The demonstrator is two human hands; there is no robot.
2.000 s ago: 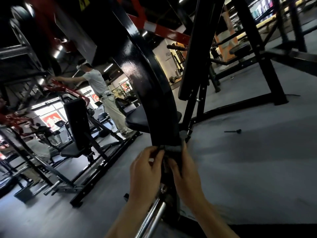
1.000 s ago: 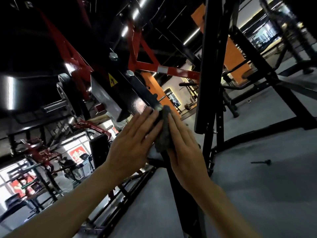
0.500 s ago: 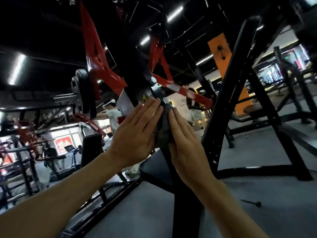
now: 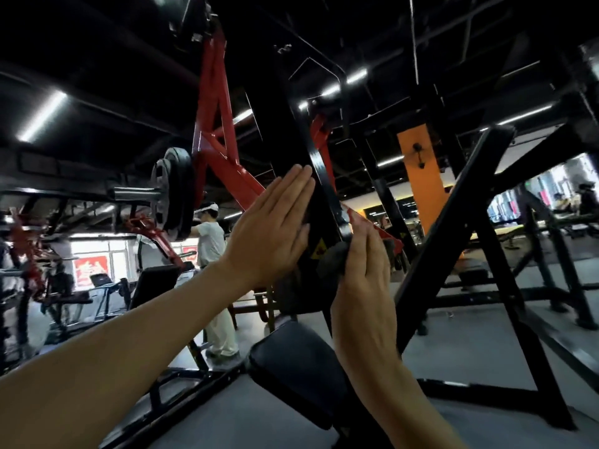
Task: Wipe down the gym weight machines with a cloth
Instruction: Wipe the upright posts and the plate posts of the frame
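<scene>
A glossy black post (image 4: 319, 170) of the weight machine rises in front of me, with a small yellow warning sticker (image 4: 319, 248) on it. A dark grey cloth (image 4: 332, 260) is pressed against the post's right side. My right hand (image 4: 366, 280) lies flat with straight fingers on the cloth. My left hand (image 4: 272, 231) presses flat against the post's left face, fingers straight and pointing up. Most of the cloth is hidden behind my right hand.
A black padded seat (image 4: 298, 361) sits below my hands. Red lever arms (image 4: 217, 131) carry black weight plates (image 4: 173, 192) at upper left. A person in a white shirt (image 4: 212, 244) stands behind. A slanted black beam (image 4: 453, 228) crosses at the right. Grey floor (image 4: 470, 351) spreads around.
Both hands have slid up the post from near its base to a higher stretch, the cloth going with them. My view has tilted upward toward the ceiling.
</scene>
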